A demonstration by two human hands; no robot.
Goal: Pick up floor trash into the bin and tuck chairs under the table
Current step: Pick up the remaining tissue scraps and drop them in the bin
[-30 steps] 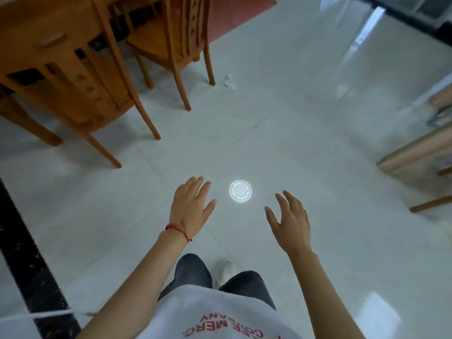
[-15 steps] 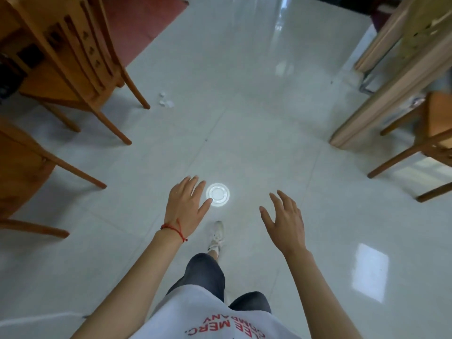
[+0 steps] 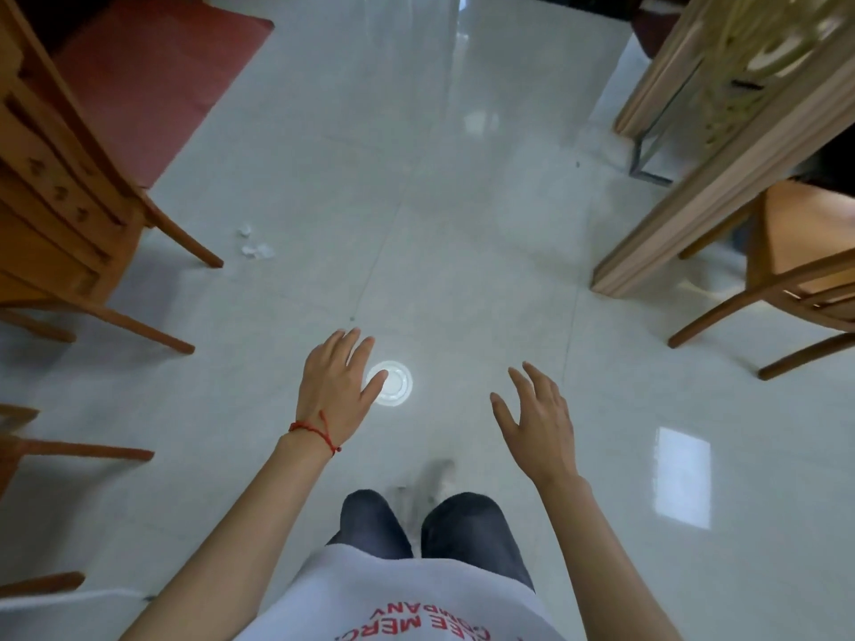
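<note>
The person stands on a glossy pale tile floor (image 3: 462, 224) and looks down at both hands, which are stretched forward with the fingers spread wide and holding nothing. The left hand (image 3: 335, 388) wears a red string (image 3: 314, 430) at the wrist, and its thumb covers the left edge of a small round white lid (image 3: 393, 384) that lies flat on the floor; whether the thumb really touches it or only passes above it cannot be told. The right hand (image 3: 539, 423) hovers at about 3 o'clock from the lid, well apart from it. More trash, a few crumpled white paper scraps (image 3: 257, 249), lies at about 11 o'clock from the lid, just beside the leg of a wooden chair (image 3: 69, 187). A second chair (image 3: 796, 270) stands at about 2 o'clock, partly behind a pale wooden frame (image 3: 694, 187). The lid looks like thin plastic, very light and a little flexible, and because it lies flat on a smooth, slippery tile it will probably slide away if pushed from one side. The better hold is likely a pinch at the raised rim, with a fingertip lifting one edge first. The paper scraps are soft and can be pinched anywhere. No bin appears in the view, so its contents and its place cannot be told, and neither chair looks tucked in yet.
</note>
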